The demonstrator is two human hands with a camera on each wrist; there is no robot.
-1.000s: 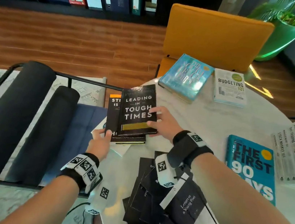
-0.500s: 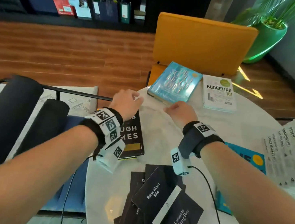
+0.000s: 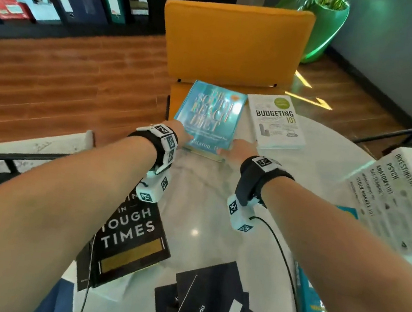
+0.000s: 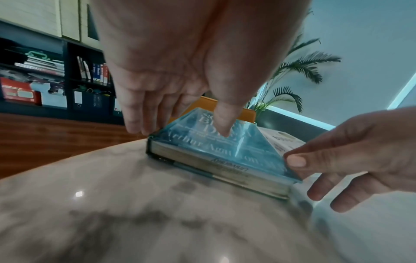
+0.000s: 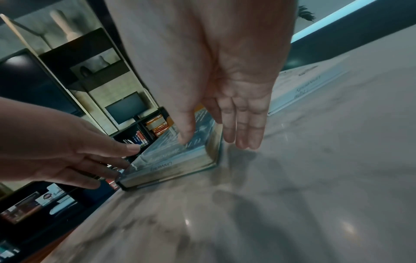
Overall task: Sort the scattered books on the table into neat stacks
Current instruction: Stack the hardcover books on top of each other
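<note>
A blue hardback, The South Beach Diet (image 3: 209, 114), lies flat at the far edge of the white marble table (image 3: 205, 208). My left hand (image 3: 180, 133) holds its near left corner, thumb on the cover and fingers against the spine side (image 4: 135, 124). My right hand (image 3: 237, 148) holds the near right corner, with the thumb on the cover and the fingers (image 5: 243, 138) down along the page edge. The same book (image 5: 171, 153) shows between both hands in the right wrist view. The black Leading in Tough Times (image 3: 132, 240) tops a small stack at the near left.
White Budgeting 101 (image 3: 276, 122) lies just right of the blue book. A white boxed set (image 3: 400, 193) and a teal book (image 3: 312, 297) are at the right, thin black booklets (image 3: 212, 310) near me. An orange chair (image 3: 234, 43) stands behind the table.
Both hands let go of the black book stack at the left and reached forward across the table. They now hold the blue book's near corners.
</note>
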